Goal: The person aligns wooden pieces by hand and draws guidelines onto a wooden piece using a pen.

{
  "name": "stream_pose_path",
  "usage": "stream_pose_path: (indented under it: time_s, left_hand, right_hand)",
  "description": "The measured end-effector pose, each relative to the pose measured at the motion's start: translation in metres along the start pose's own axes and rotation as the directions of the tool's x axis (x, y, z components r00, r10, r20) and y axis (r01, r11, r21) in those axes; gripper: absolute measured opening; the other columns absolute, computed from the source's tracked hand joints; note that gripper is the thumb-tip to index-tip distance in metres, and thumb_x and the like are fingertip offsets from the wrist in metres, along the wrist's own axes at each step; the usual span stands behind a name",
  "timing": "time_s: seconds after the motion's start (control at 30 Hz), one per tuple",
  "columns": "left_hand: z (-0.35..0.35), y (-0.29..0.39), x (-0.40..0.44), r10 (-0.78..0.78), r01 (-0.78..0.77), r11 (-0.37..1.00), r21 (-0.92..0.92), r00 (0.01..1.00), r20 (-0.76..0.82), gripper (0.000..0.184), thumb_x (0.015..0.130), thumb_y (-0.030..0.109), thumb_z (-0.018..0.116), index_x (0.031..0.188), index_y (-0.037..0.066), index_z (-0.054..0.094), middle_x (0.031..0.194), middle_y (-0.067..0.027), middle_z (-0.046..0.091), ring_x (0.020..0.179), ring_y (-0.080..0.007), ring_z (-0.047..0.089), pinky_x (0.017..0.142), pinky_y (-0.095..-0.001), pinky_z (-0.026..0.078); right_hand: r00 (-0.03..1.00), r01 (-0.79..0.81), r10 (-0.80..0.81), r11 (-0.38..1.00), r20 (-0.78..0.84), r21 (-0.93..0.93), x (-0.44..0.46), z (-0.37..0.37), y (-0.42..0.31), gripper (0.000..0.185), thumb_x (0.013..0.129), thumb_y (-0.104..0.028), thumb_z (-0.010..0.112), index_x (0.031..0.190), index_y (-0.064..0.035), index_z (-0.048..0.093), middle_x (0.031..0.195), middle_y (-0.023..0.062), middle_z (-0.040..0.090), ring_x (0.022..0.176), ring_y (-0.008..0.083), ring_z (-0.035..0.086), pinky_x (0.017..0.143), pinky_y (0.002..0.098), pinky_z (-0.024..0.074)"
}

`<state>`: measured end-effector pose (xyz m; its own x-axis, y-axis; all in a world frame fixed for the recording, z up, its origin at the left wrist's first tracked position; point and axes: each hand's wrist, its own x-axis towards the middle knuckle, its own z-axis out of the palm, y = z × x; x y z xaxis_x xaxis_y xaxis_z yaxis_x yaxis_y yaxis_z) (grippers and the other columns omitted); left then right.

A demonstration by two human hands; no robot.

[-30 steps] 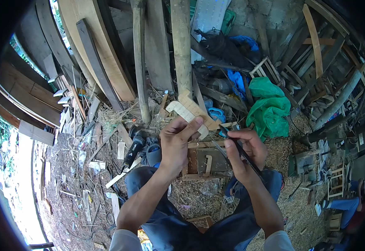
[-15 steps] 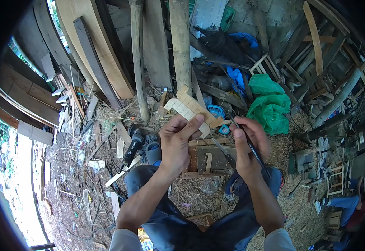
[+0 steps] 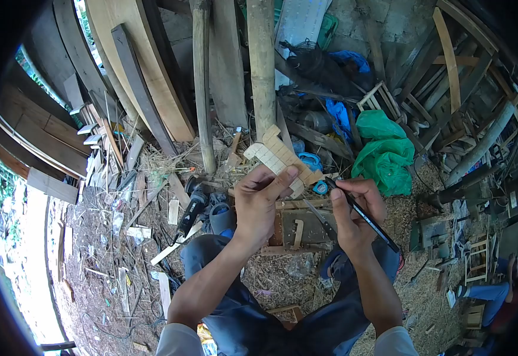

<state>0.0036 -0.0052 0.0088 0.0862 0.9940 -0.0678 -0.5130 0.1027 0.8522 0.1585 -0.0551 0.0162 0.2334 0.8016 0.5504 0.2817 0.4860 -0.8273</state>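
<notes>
My left hand (image 3: 257,204) pinches a hooked wooden piece (image 3: 278,155) between thumb and fingers, in front of my lap. Pencil-like grid lines cover its pale and tan faces; I cannot tell whether it is one block or two pieces together. A slim black pen or pencil (image 3: 373,223) is gripped in my right hand (image 3: 358,207), with its upper end close to the tan end of the wood. Below the hands, a pointed blade with a dark handle (image 3: 329,228) lies by a wooden box-like block (image 3: 287,221). On that block rests a small hooked wood piece (image 3: 298,234).
A dark power tool (image 3: 191,212) lies left of my knees. Beyond my hands are a blue tape measure (image 3: 320,187) and a green plastic bag (image 3: 383,155). Boards (image 3: 152,65) and a bamboo post (image 3: 263,71) stand ahead. Another person's leg (image 3: 487,289) shows at far right.
The wooden piece and my left hand have shifted slightly right in view. The pen's upper end has come nearer the wood, and the pen lies at a flatter slant.
</notes>
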Motion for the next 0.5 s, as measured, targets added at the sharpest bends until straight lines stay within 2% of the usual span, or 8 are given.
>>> stream_pose_path:
  time_s: [0.2,0.3,0.4,0.5]
  left_hand:
    - [0.0013,0.0028,-0.0007,-0.004,0.004,1.0,-0.024,1.0,0.009,0.014,0.081,0.012,0.073,0.086,0.001,0.067,0.08,-0.0045,0.067,0.073,-0.0076,0.06,0.066,-0.0235,0.048]
    - [0.0007,0.0031,0.0,-0.003,0.003,1.0,-0.029,1.0,-0.001,0.014,0.082,0.012,0.072,0.087,0.0,0.066,0.082,-0.0054,0.067,0.075,-0.0084,0.061,0.067,-0.0238,0.049]
    - [0.0028,0.0063,-0.0014,-0.012,0.012,1.0,-0.019,1.0,-0.016,0.013,0.082,0.011,0.072,0.088,0.0,0.066,0.083,-0.0062,0.067,0.076,-0.0092,0.062,0.067,-0.0238,0.05]
    - [0.0028,0.0058,-0.001,-0.014,0.014,1.0,-0.017,1.0,-0.023,0.013,0.082,0.01,0.071,0.087,0.0,0.066,0.082,-0.006,0.067,0.076,-0.0093,0.062,0.067,-0.0238,0.05]
  right_hand:
    - [0.999,0.021,-0.023,0.998,-0.026,-0.058,0.0032,-0.0011,-0.0014,0.014,0.082,-0.006,0.067,0.093,0.0,0.059,0.087,0.009,0.064,0.079,0.0106,0.059,0.072,0.0233,0.0449]
    - [0.999,0.027,-0.026,0.999,0.03,-0.045,0.0027,-0.0018,-0.0022,0.012,0.085,-0.001,0.062,0.094,0.0023,0.056,0.09,0.0098,0.058,0.08,0.0112,0.054,0.072,0.0243,0.0421]
    - [0.998,-0.001,0.003,0.999,0.062,-0.042,0.0019,-0.002,-0.0016,0.012,0.085,0.0,0.062,0.095,0.0027,0.055,0.091,0.0104,0.058,0.081,0.0117,0.055,0.073,0.0241,0.0427]
    - [1.0,0.017,-0.016,0.999,0.01,-0.04,0.0037,0.0002,0.0003,0.012,0.082,-0.005,0.067,0.09,0.0006,0.061,0.083,0.0088,0.064,0.073,0.0105,0.059,0.067,0.0236,0.0454]
